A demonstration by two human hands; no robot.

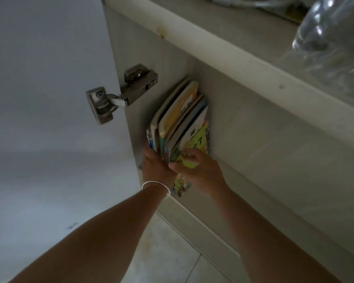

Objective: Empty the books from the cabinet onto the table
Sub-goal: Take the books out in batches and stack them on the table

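Observation:
A small stack of colourful children's books (182,119) stands upright inside the open cabinet (243,127), leaning against its left wall. My left hand (154,163), with a silver bangle at the wrist, grips the stack's left side near the bottom. My right hand (194,166) grips the right side, thumb and fingers curled over a green-yellow cover. One more thin book (181,185) shows below, between my wrists.
The white cabinet door (49,99) hangs open at the left on a metal hinge (119,94). Above the cabinet runs the worktop edge (233,56), with a clear plastic bag (331,37) on top. Pale floor tiles (172,252) lie below.

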